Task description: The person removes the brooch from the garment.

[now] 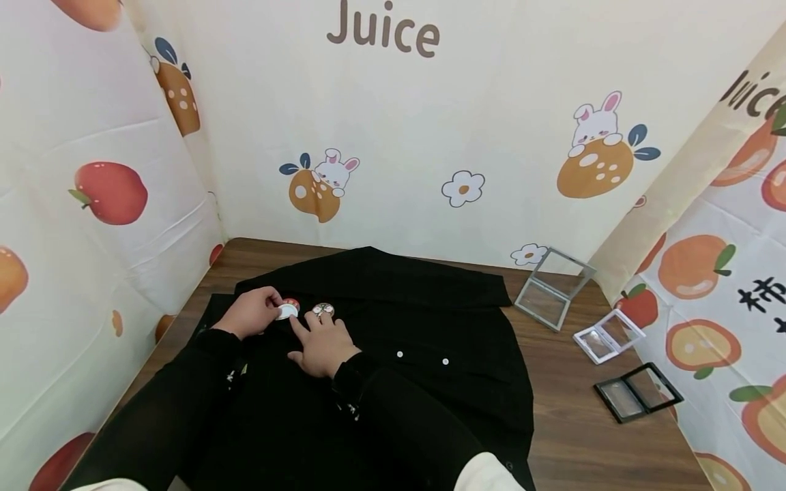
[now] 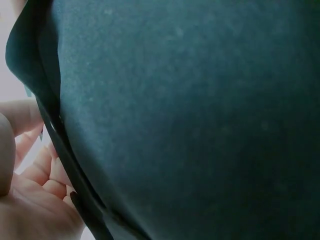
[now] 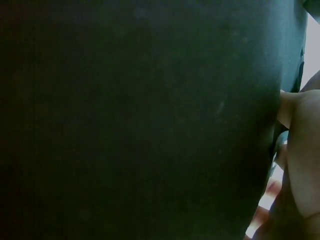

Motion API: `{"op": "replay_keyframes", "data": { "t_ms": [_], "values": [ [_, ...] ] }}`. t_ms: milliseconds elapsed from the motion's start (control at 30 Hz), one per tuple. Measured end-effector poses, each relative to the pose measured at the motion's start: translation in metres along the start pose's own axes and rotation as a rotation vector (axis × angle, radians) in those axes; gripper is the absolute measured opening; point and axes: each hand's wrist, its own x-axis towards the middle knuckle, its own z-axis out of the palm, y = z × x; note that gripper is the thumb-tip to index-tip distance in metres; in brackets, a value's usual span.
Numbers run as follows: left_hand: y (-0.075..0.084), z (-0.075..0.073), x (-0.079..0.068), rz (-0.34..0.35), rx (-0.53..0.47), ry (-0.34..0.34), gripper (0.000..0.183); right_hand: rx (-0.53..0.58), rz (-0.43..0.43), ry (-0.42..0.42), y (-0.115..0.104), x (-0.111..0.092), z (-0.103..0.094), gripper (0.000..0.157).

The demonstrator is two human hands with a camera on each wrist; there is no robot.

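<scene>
A black garment (image 1: 393, 402) lies spread over the table. My left hand (image 1: 250, 314) pinches a small white disc, like a round badge (image 1: 286, 312), between thumb and fingertips. Close behind it shows the edge of a red round badge (image 1: 291, 301). My right hand (image 1: 325, 345) lies over the cloth with fingers extended, the index fingertip right at the white disc. Just beyond its other fingertips sits a patterned round badge (image 1: 323, 309), partly covered. Dark sleeve cloth (image 2: 175, 120) fills most of both wrist views, leaving only parts of the hands at the edges.
Two small white round pieces (image 1: 400, 354) sit on the garment's right half. On the wooden table (image 1: 571, 436) at right stand three opened folding frames: grey (image 1: 544, 310), white (image 1: 598, 344) and black (image 1: 623, 397). Fruit-printed curtains (image 1: 393, 136) enclose the table at back and sides.
</scene>
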Motion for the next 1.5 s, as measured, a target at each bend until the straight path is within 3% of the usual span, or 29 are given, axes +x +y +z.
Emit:
{"op": "replay_keyframes", "data": {
  "t_ms": [333, 733, 1000, 1233, 1500],
  "values": [
    [-0.004, -0.007, -0.001, -0.024, 0.057, 0.006, 0.019, 0.002, -0.005, 0.012, 0.000, 0.002, 0.003, 0.073],
    [-0.009, -0.013, 0.000, -0.025, 0.053, -0.009, 0.015, 0.006, -0.008, -0.010, 0.000, 0.002, 0.002, 0.073],
    [0.003, -0.022, -0.005, 0.001, 0.040, 0.020, 0.016, 0.061, -0.029, -0.014, 0.006, 0.000, -0.005, 0.074],
    [0.016, -0.019, -0.013, 0.050, -0.008, 0.045, 0.016, 0.163, -0.083, 0.067, 0.020, -0.020, -0.017, 0.072],
    [0.046, 0.004, -0.027, 0.090, -0.086, 0.068, 0.014, 0.389, -0.080, 0.232, 0.050, -0.061, -0.026, 0.064]
  ]
}}
